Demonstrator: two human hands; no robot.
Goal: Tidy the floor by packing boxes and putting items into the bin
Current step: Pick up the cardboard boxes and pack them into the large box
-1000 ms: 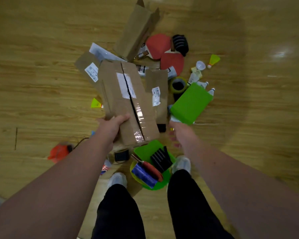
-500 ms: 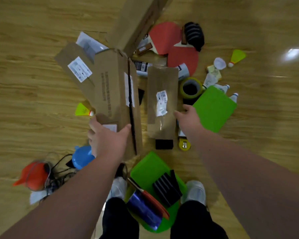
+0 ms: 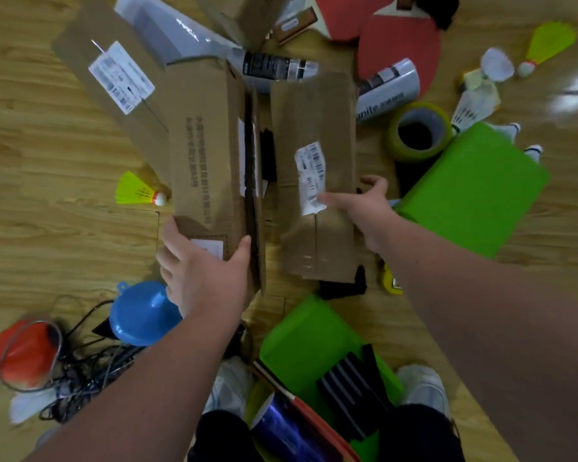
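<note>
A: What's the L hand point(image 3: 204, 275) doing?
B: It's gripping the near end of the big cardboard box point(image 3: 207, 151), w/ the thumb pressing on top & the fingers wrapping the left edge. The box's far end is pointing away from the person.
A: & the R hand point(image 3: 364, 208)?
B: It's resting on the smaller box point(image 3: 317, 235), just right of the big one. The fingers are lying stretched over its white label point(image 3: 311, 175) & the thumb is sticking out past the right edge. It's touching, not clamping.
A: Where's the bin sitting?
B: The green bin point(image 3: 366, 443) is sitting btwn the person's shoes point(image 3: 421, 385) at the bottom. It's holding a green board point(image 3: 301, 338), a black ribbed piece point(image 3: 351, 391) & a shiny blue tube point(image 3: 287, 431).
A: Other stuff?
B: A yellow shuttlecock point(image 3: 137, 190) is lying just left of the big box. A blue funnel point(image 3: 141, 315) is sitting beside the L wrist. A green block point(image 3: 474, 188) & a tape roll point(image 3: 417, 135) are lying right of the R hand.
</note>
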